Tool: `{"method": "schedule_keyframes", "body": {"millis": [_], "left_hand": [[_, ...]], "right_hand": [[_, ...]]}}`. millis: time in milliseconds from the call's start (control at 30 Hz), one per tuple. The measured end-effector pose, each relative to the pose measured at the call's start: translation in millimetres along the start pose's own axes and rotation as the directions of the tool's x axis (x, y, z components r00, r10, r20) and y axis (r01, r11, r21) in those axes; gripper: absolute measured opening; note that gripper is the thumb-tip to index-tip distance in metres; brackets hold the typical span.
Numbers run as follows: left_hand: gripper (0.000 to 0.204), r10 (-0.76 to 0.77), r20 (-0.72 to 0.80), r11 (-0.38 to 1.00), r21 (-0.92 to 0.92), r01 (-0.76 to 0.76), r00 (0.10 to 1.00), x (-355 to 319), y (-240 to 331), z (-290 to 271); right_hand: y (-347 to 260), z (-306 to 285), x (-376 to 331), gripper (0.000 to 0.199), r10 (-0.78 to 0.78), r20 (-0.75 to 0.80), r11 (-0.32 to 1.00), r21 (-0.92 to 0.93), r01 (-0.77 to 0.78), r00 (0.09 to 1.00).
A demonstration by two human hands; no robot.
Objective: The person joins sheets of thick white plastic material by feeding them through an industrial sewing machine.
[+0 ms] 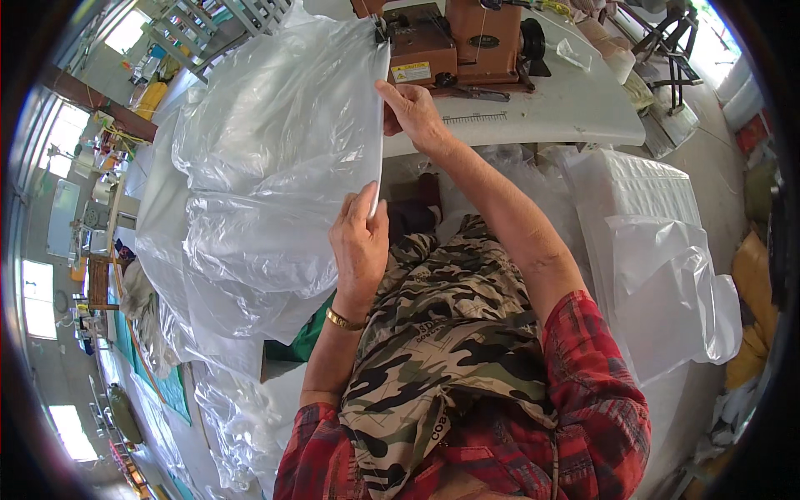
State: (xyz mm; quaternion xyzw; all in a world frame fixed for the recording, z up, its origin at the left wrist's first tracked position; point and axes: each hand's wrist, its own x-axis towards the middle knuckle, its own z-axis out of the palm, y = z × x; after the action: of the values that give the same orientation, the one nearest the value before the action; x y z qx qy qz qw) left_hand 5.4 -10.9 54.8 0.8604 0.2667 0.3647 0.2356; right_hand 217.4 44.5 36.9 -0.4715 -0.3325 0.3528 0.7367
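Note:
A large sheet of clear plastic film spreads in folds over the left side of the table. Its right edge runs straight up to the presser foot of a brown sewing machine. My right hand pinches that edge a short way below the foot. Farther down the same edge, my left hand grips the film between thumb and fingers, with the edge drawn taut between both hands. A gold watch is on my left wrist.
A stack of folded plastic film lies to my right, with a loose white sheet over it. The white table carries a ruler scale and scissors. A grey slatted rack stands far left.

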Motion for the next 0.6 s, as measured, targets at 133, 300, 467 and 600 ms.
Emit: {"method": "schedule_keyframes", "body": {"millis": [133, 300, 467, 600], "left_hand": [[0.027, 0.209, 0.064, 0.947, 0.234, -0.219, 0.976, 10.6, 1.7, 2.3], [0.024, 0.241, 0.277, 0.890, 0.318, -0.326, 0.930, 13.4, -0.8, 15.0], [0.025, 0.220, 0.363, 0.875, 0.337, -0.347, 0.905, 12.1, -13.1, 28.0], [0.026, 0.241, 0.347, 0.880, 0.315, -0.354, 0.906, 10.5, -20.3, 32.8]], "right_hand": [[-1.3, -2.0, 12.6, 0.049, 0.074, -0.086, 0.995, 0.066, -0.068, 0.994], [13.4, -3.8, 16.2, 0.059, 0.200, -0.170, 0.980, 0.030, -0.198, 0.965], [21.3, -11.8, 37.1, 0.044, 0.061, -0.241, 0.991, -0.102, -0.088, 0.969], [26.0, -7.2, 50.0, 0.044, -0.225, -0.285, 0.922, -0.371, 0.109, 0.932]]}}
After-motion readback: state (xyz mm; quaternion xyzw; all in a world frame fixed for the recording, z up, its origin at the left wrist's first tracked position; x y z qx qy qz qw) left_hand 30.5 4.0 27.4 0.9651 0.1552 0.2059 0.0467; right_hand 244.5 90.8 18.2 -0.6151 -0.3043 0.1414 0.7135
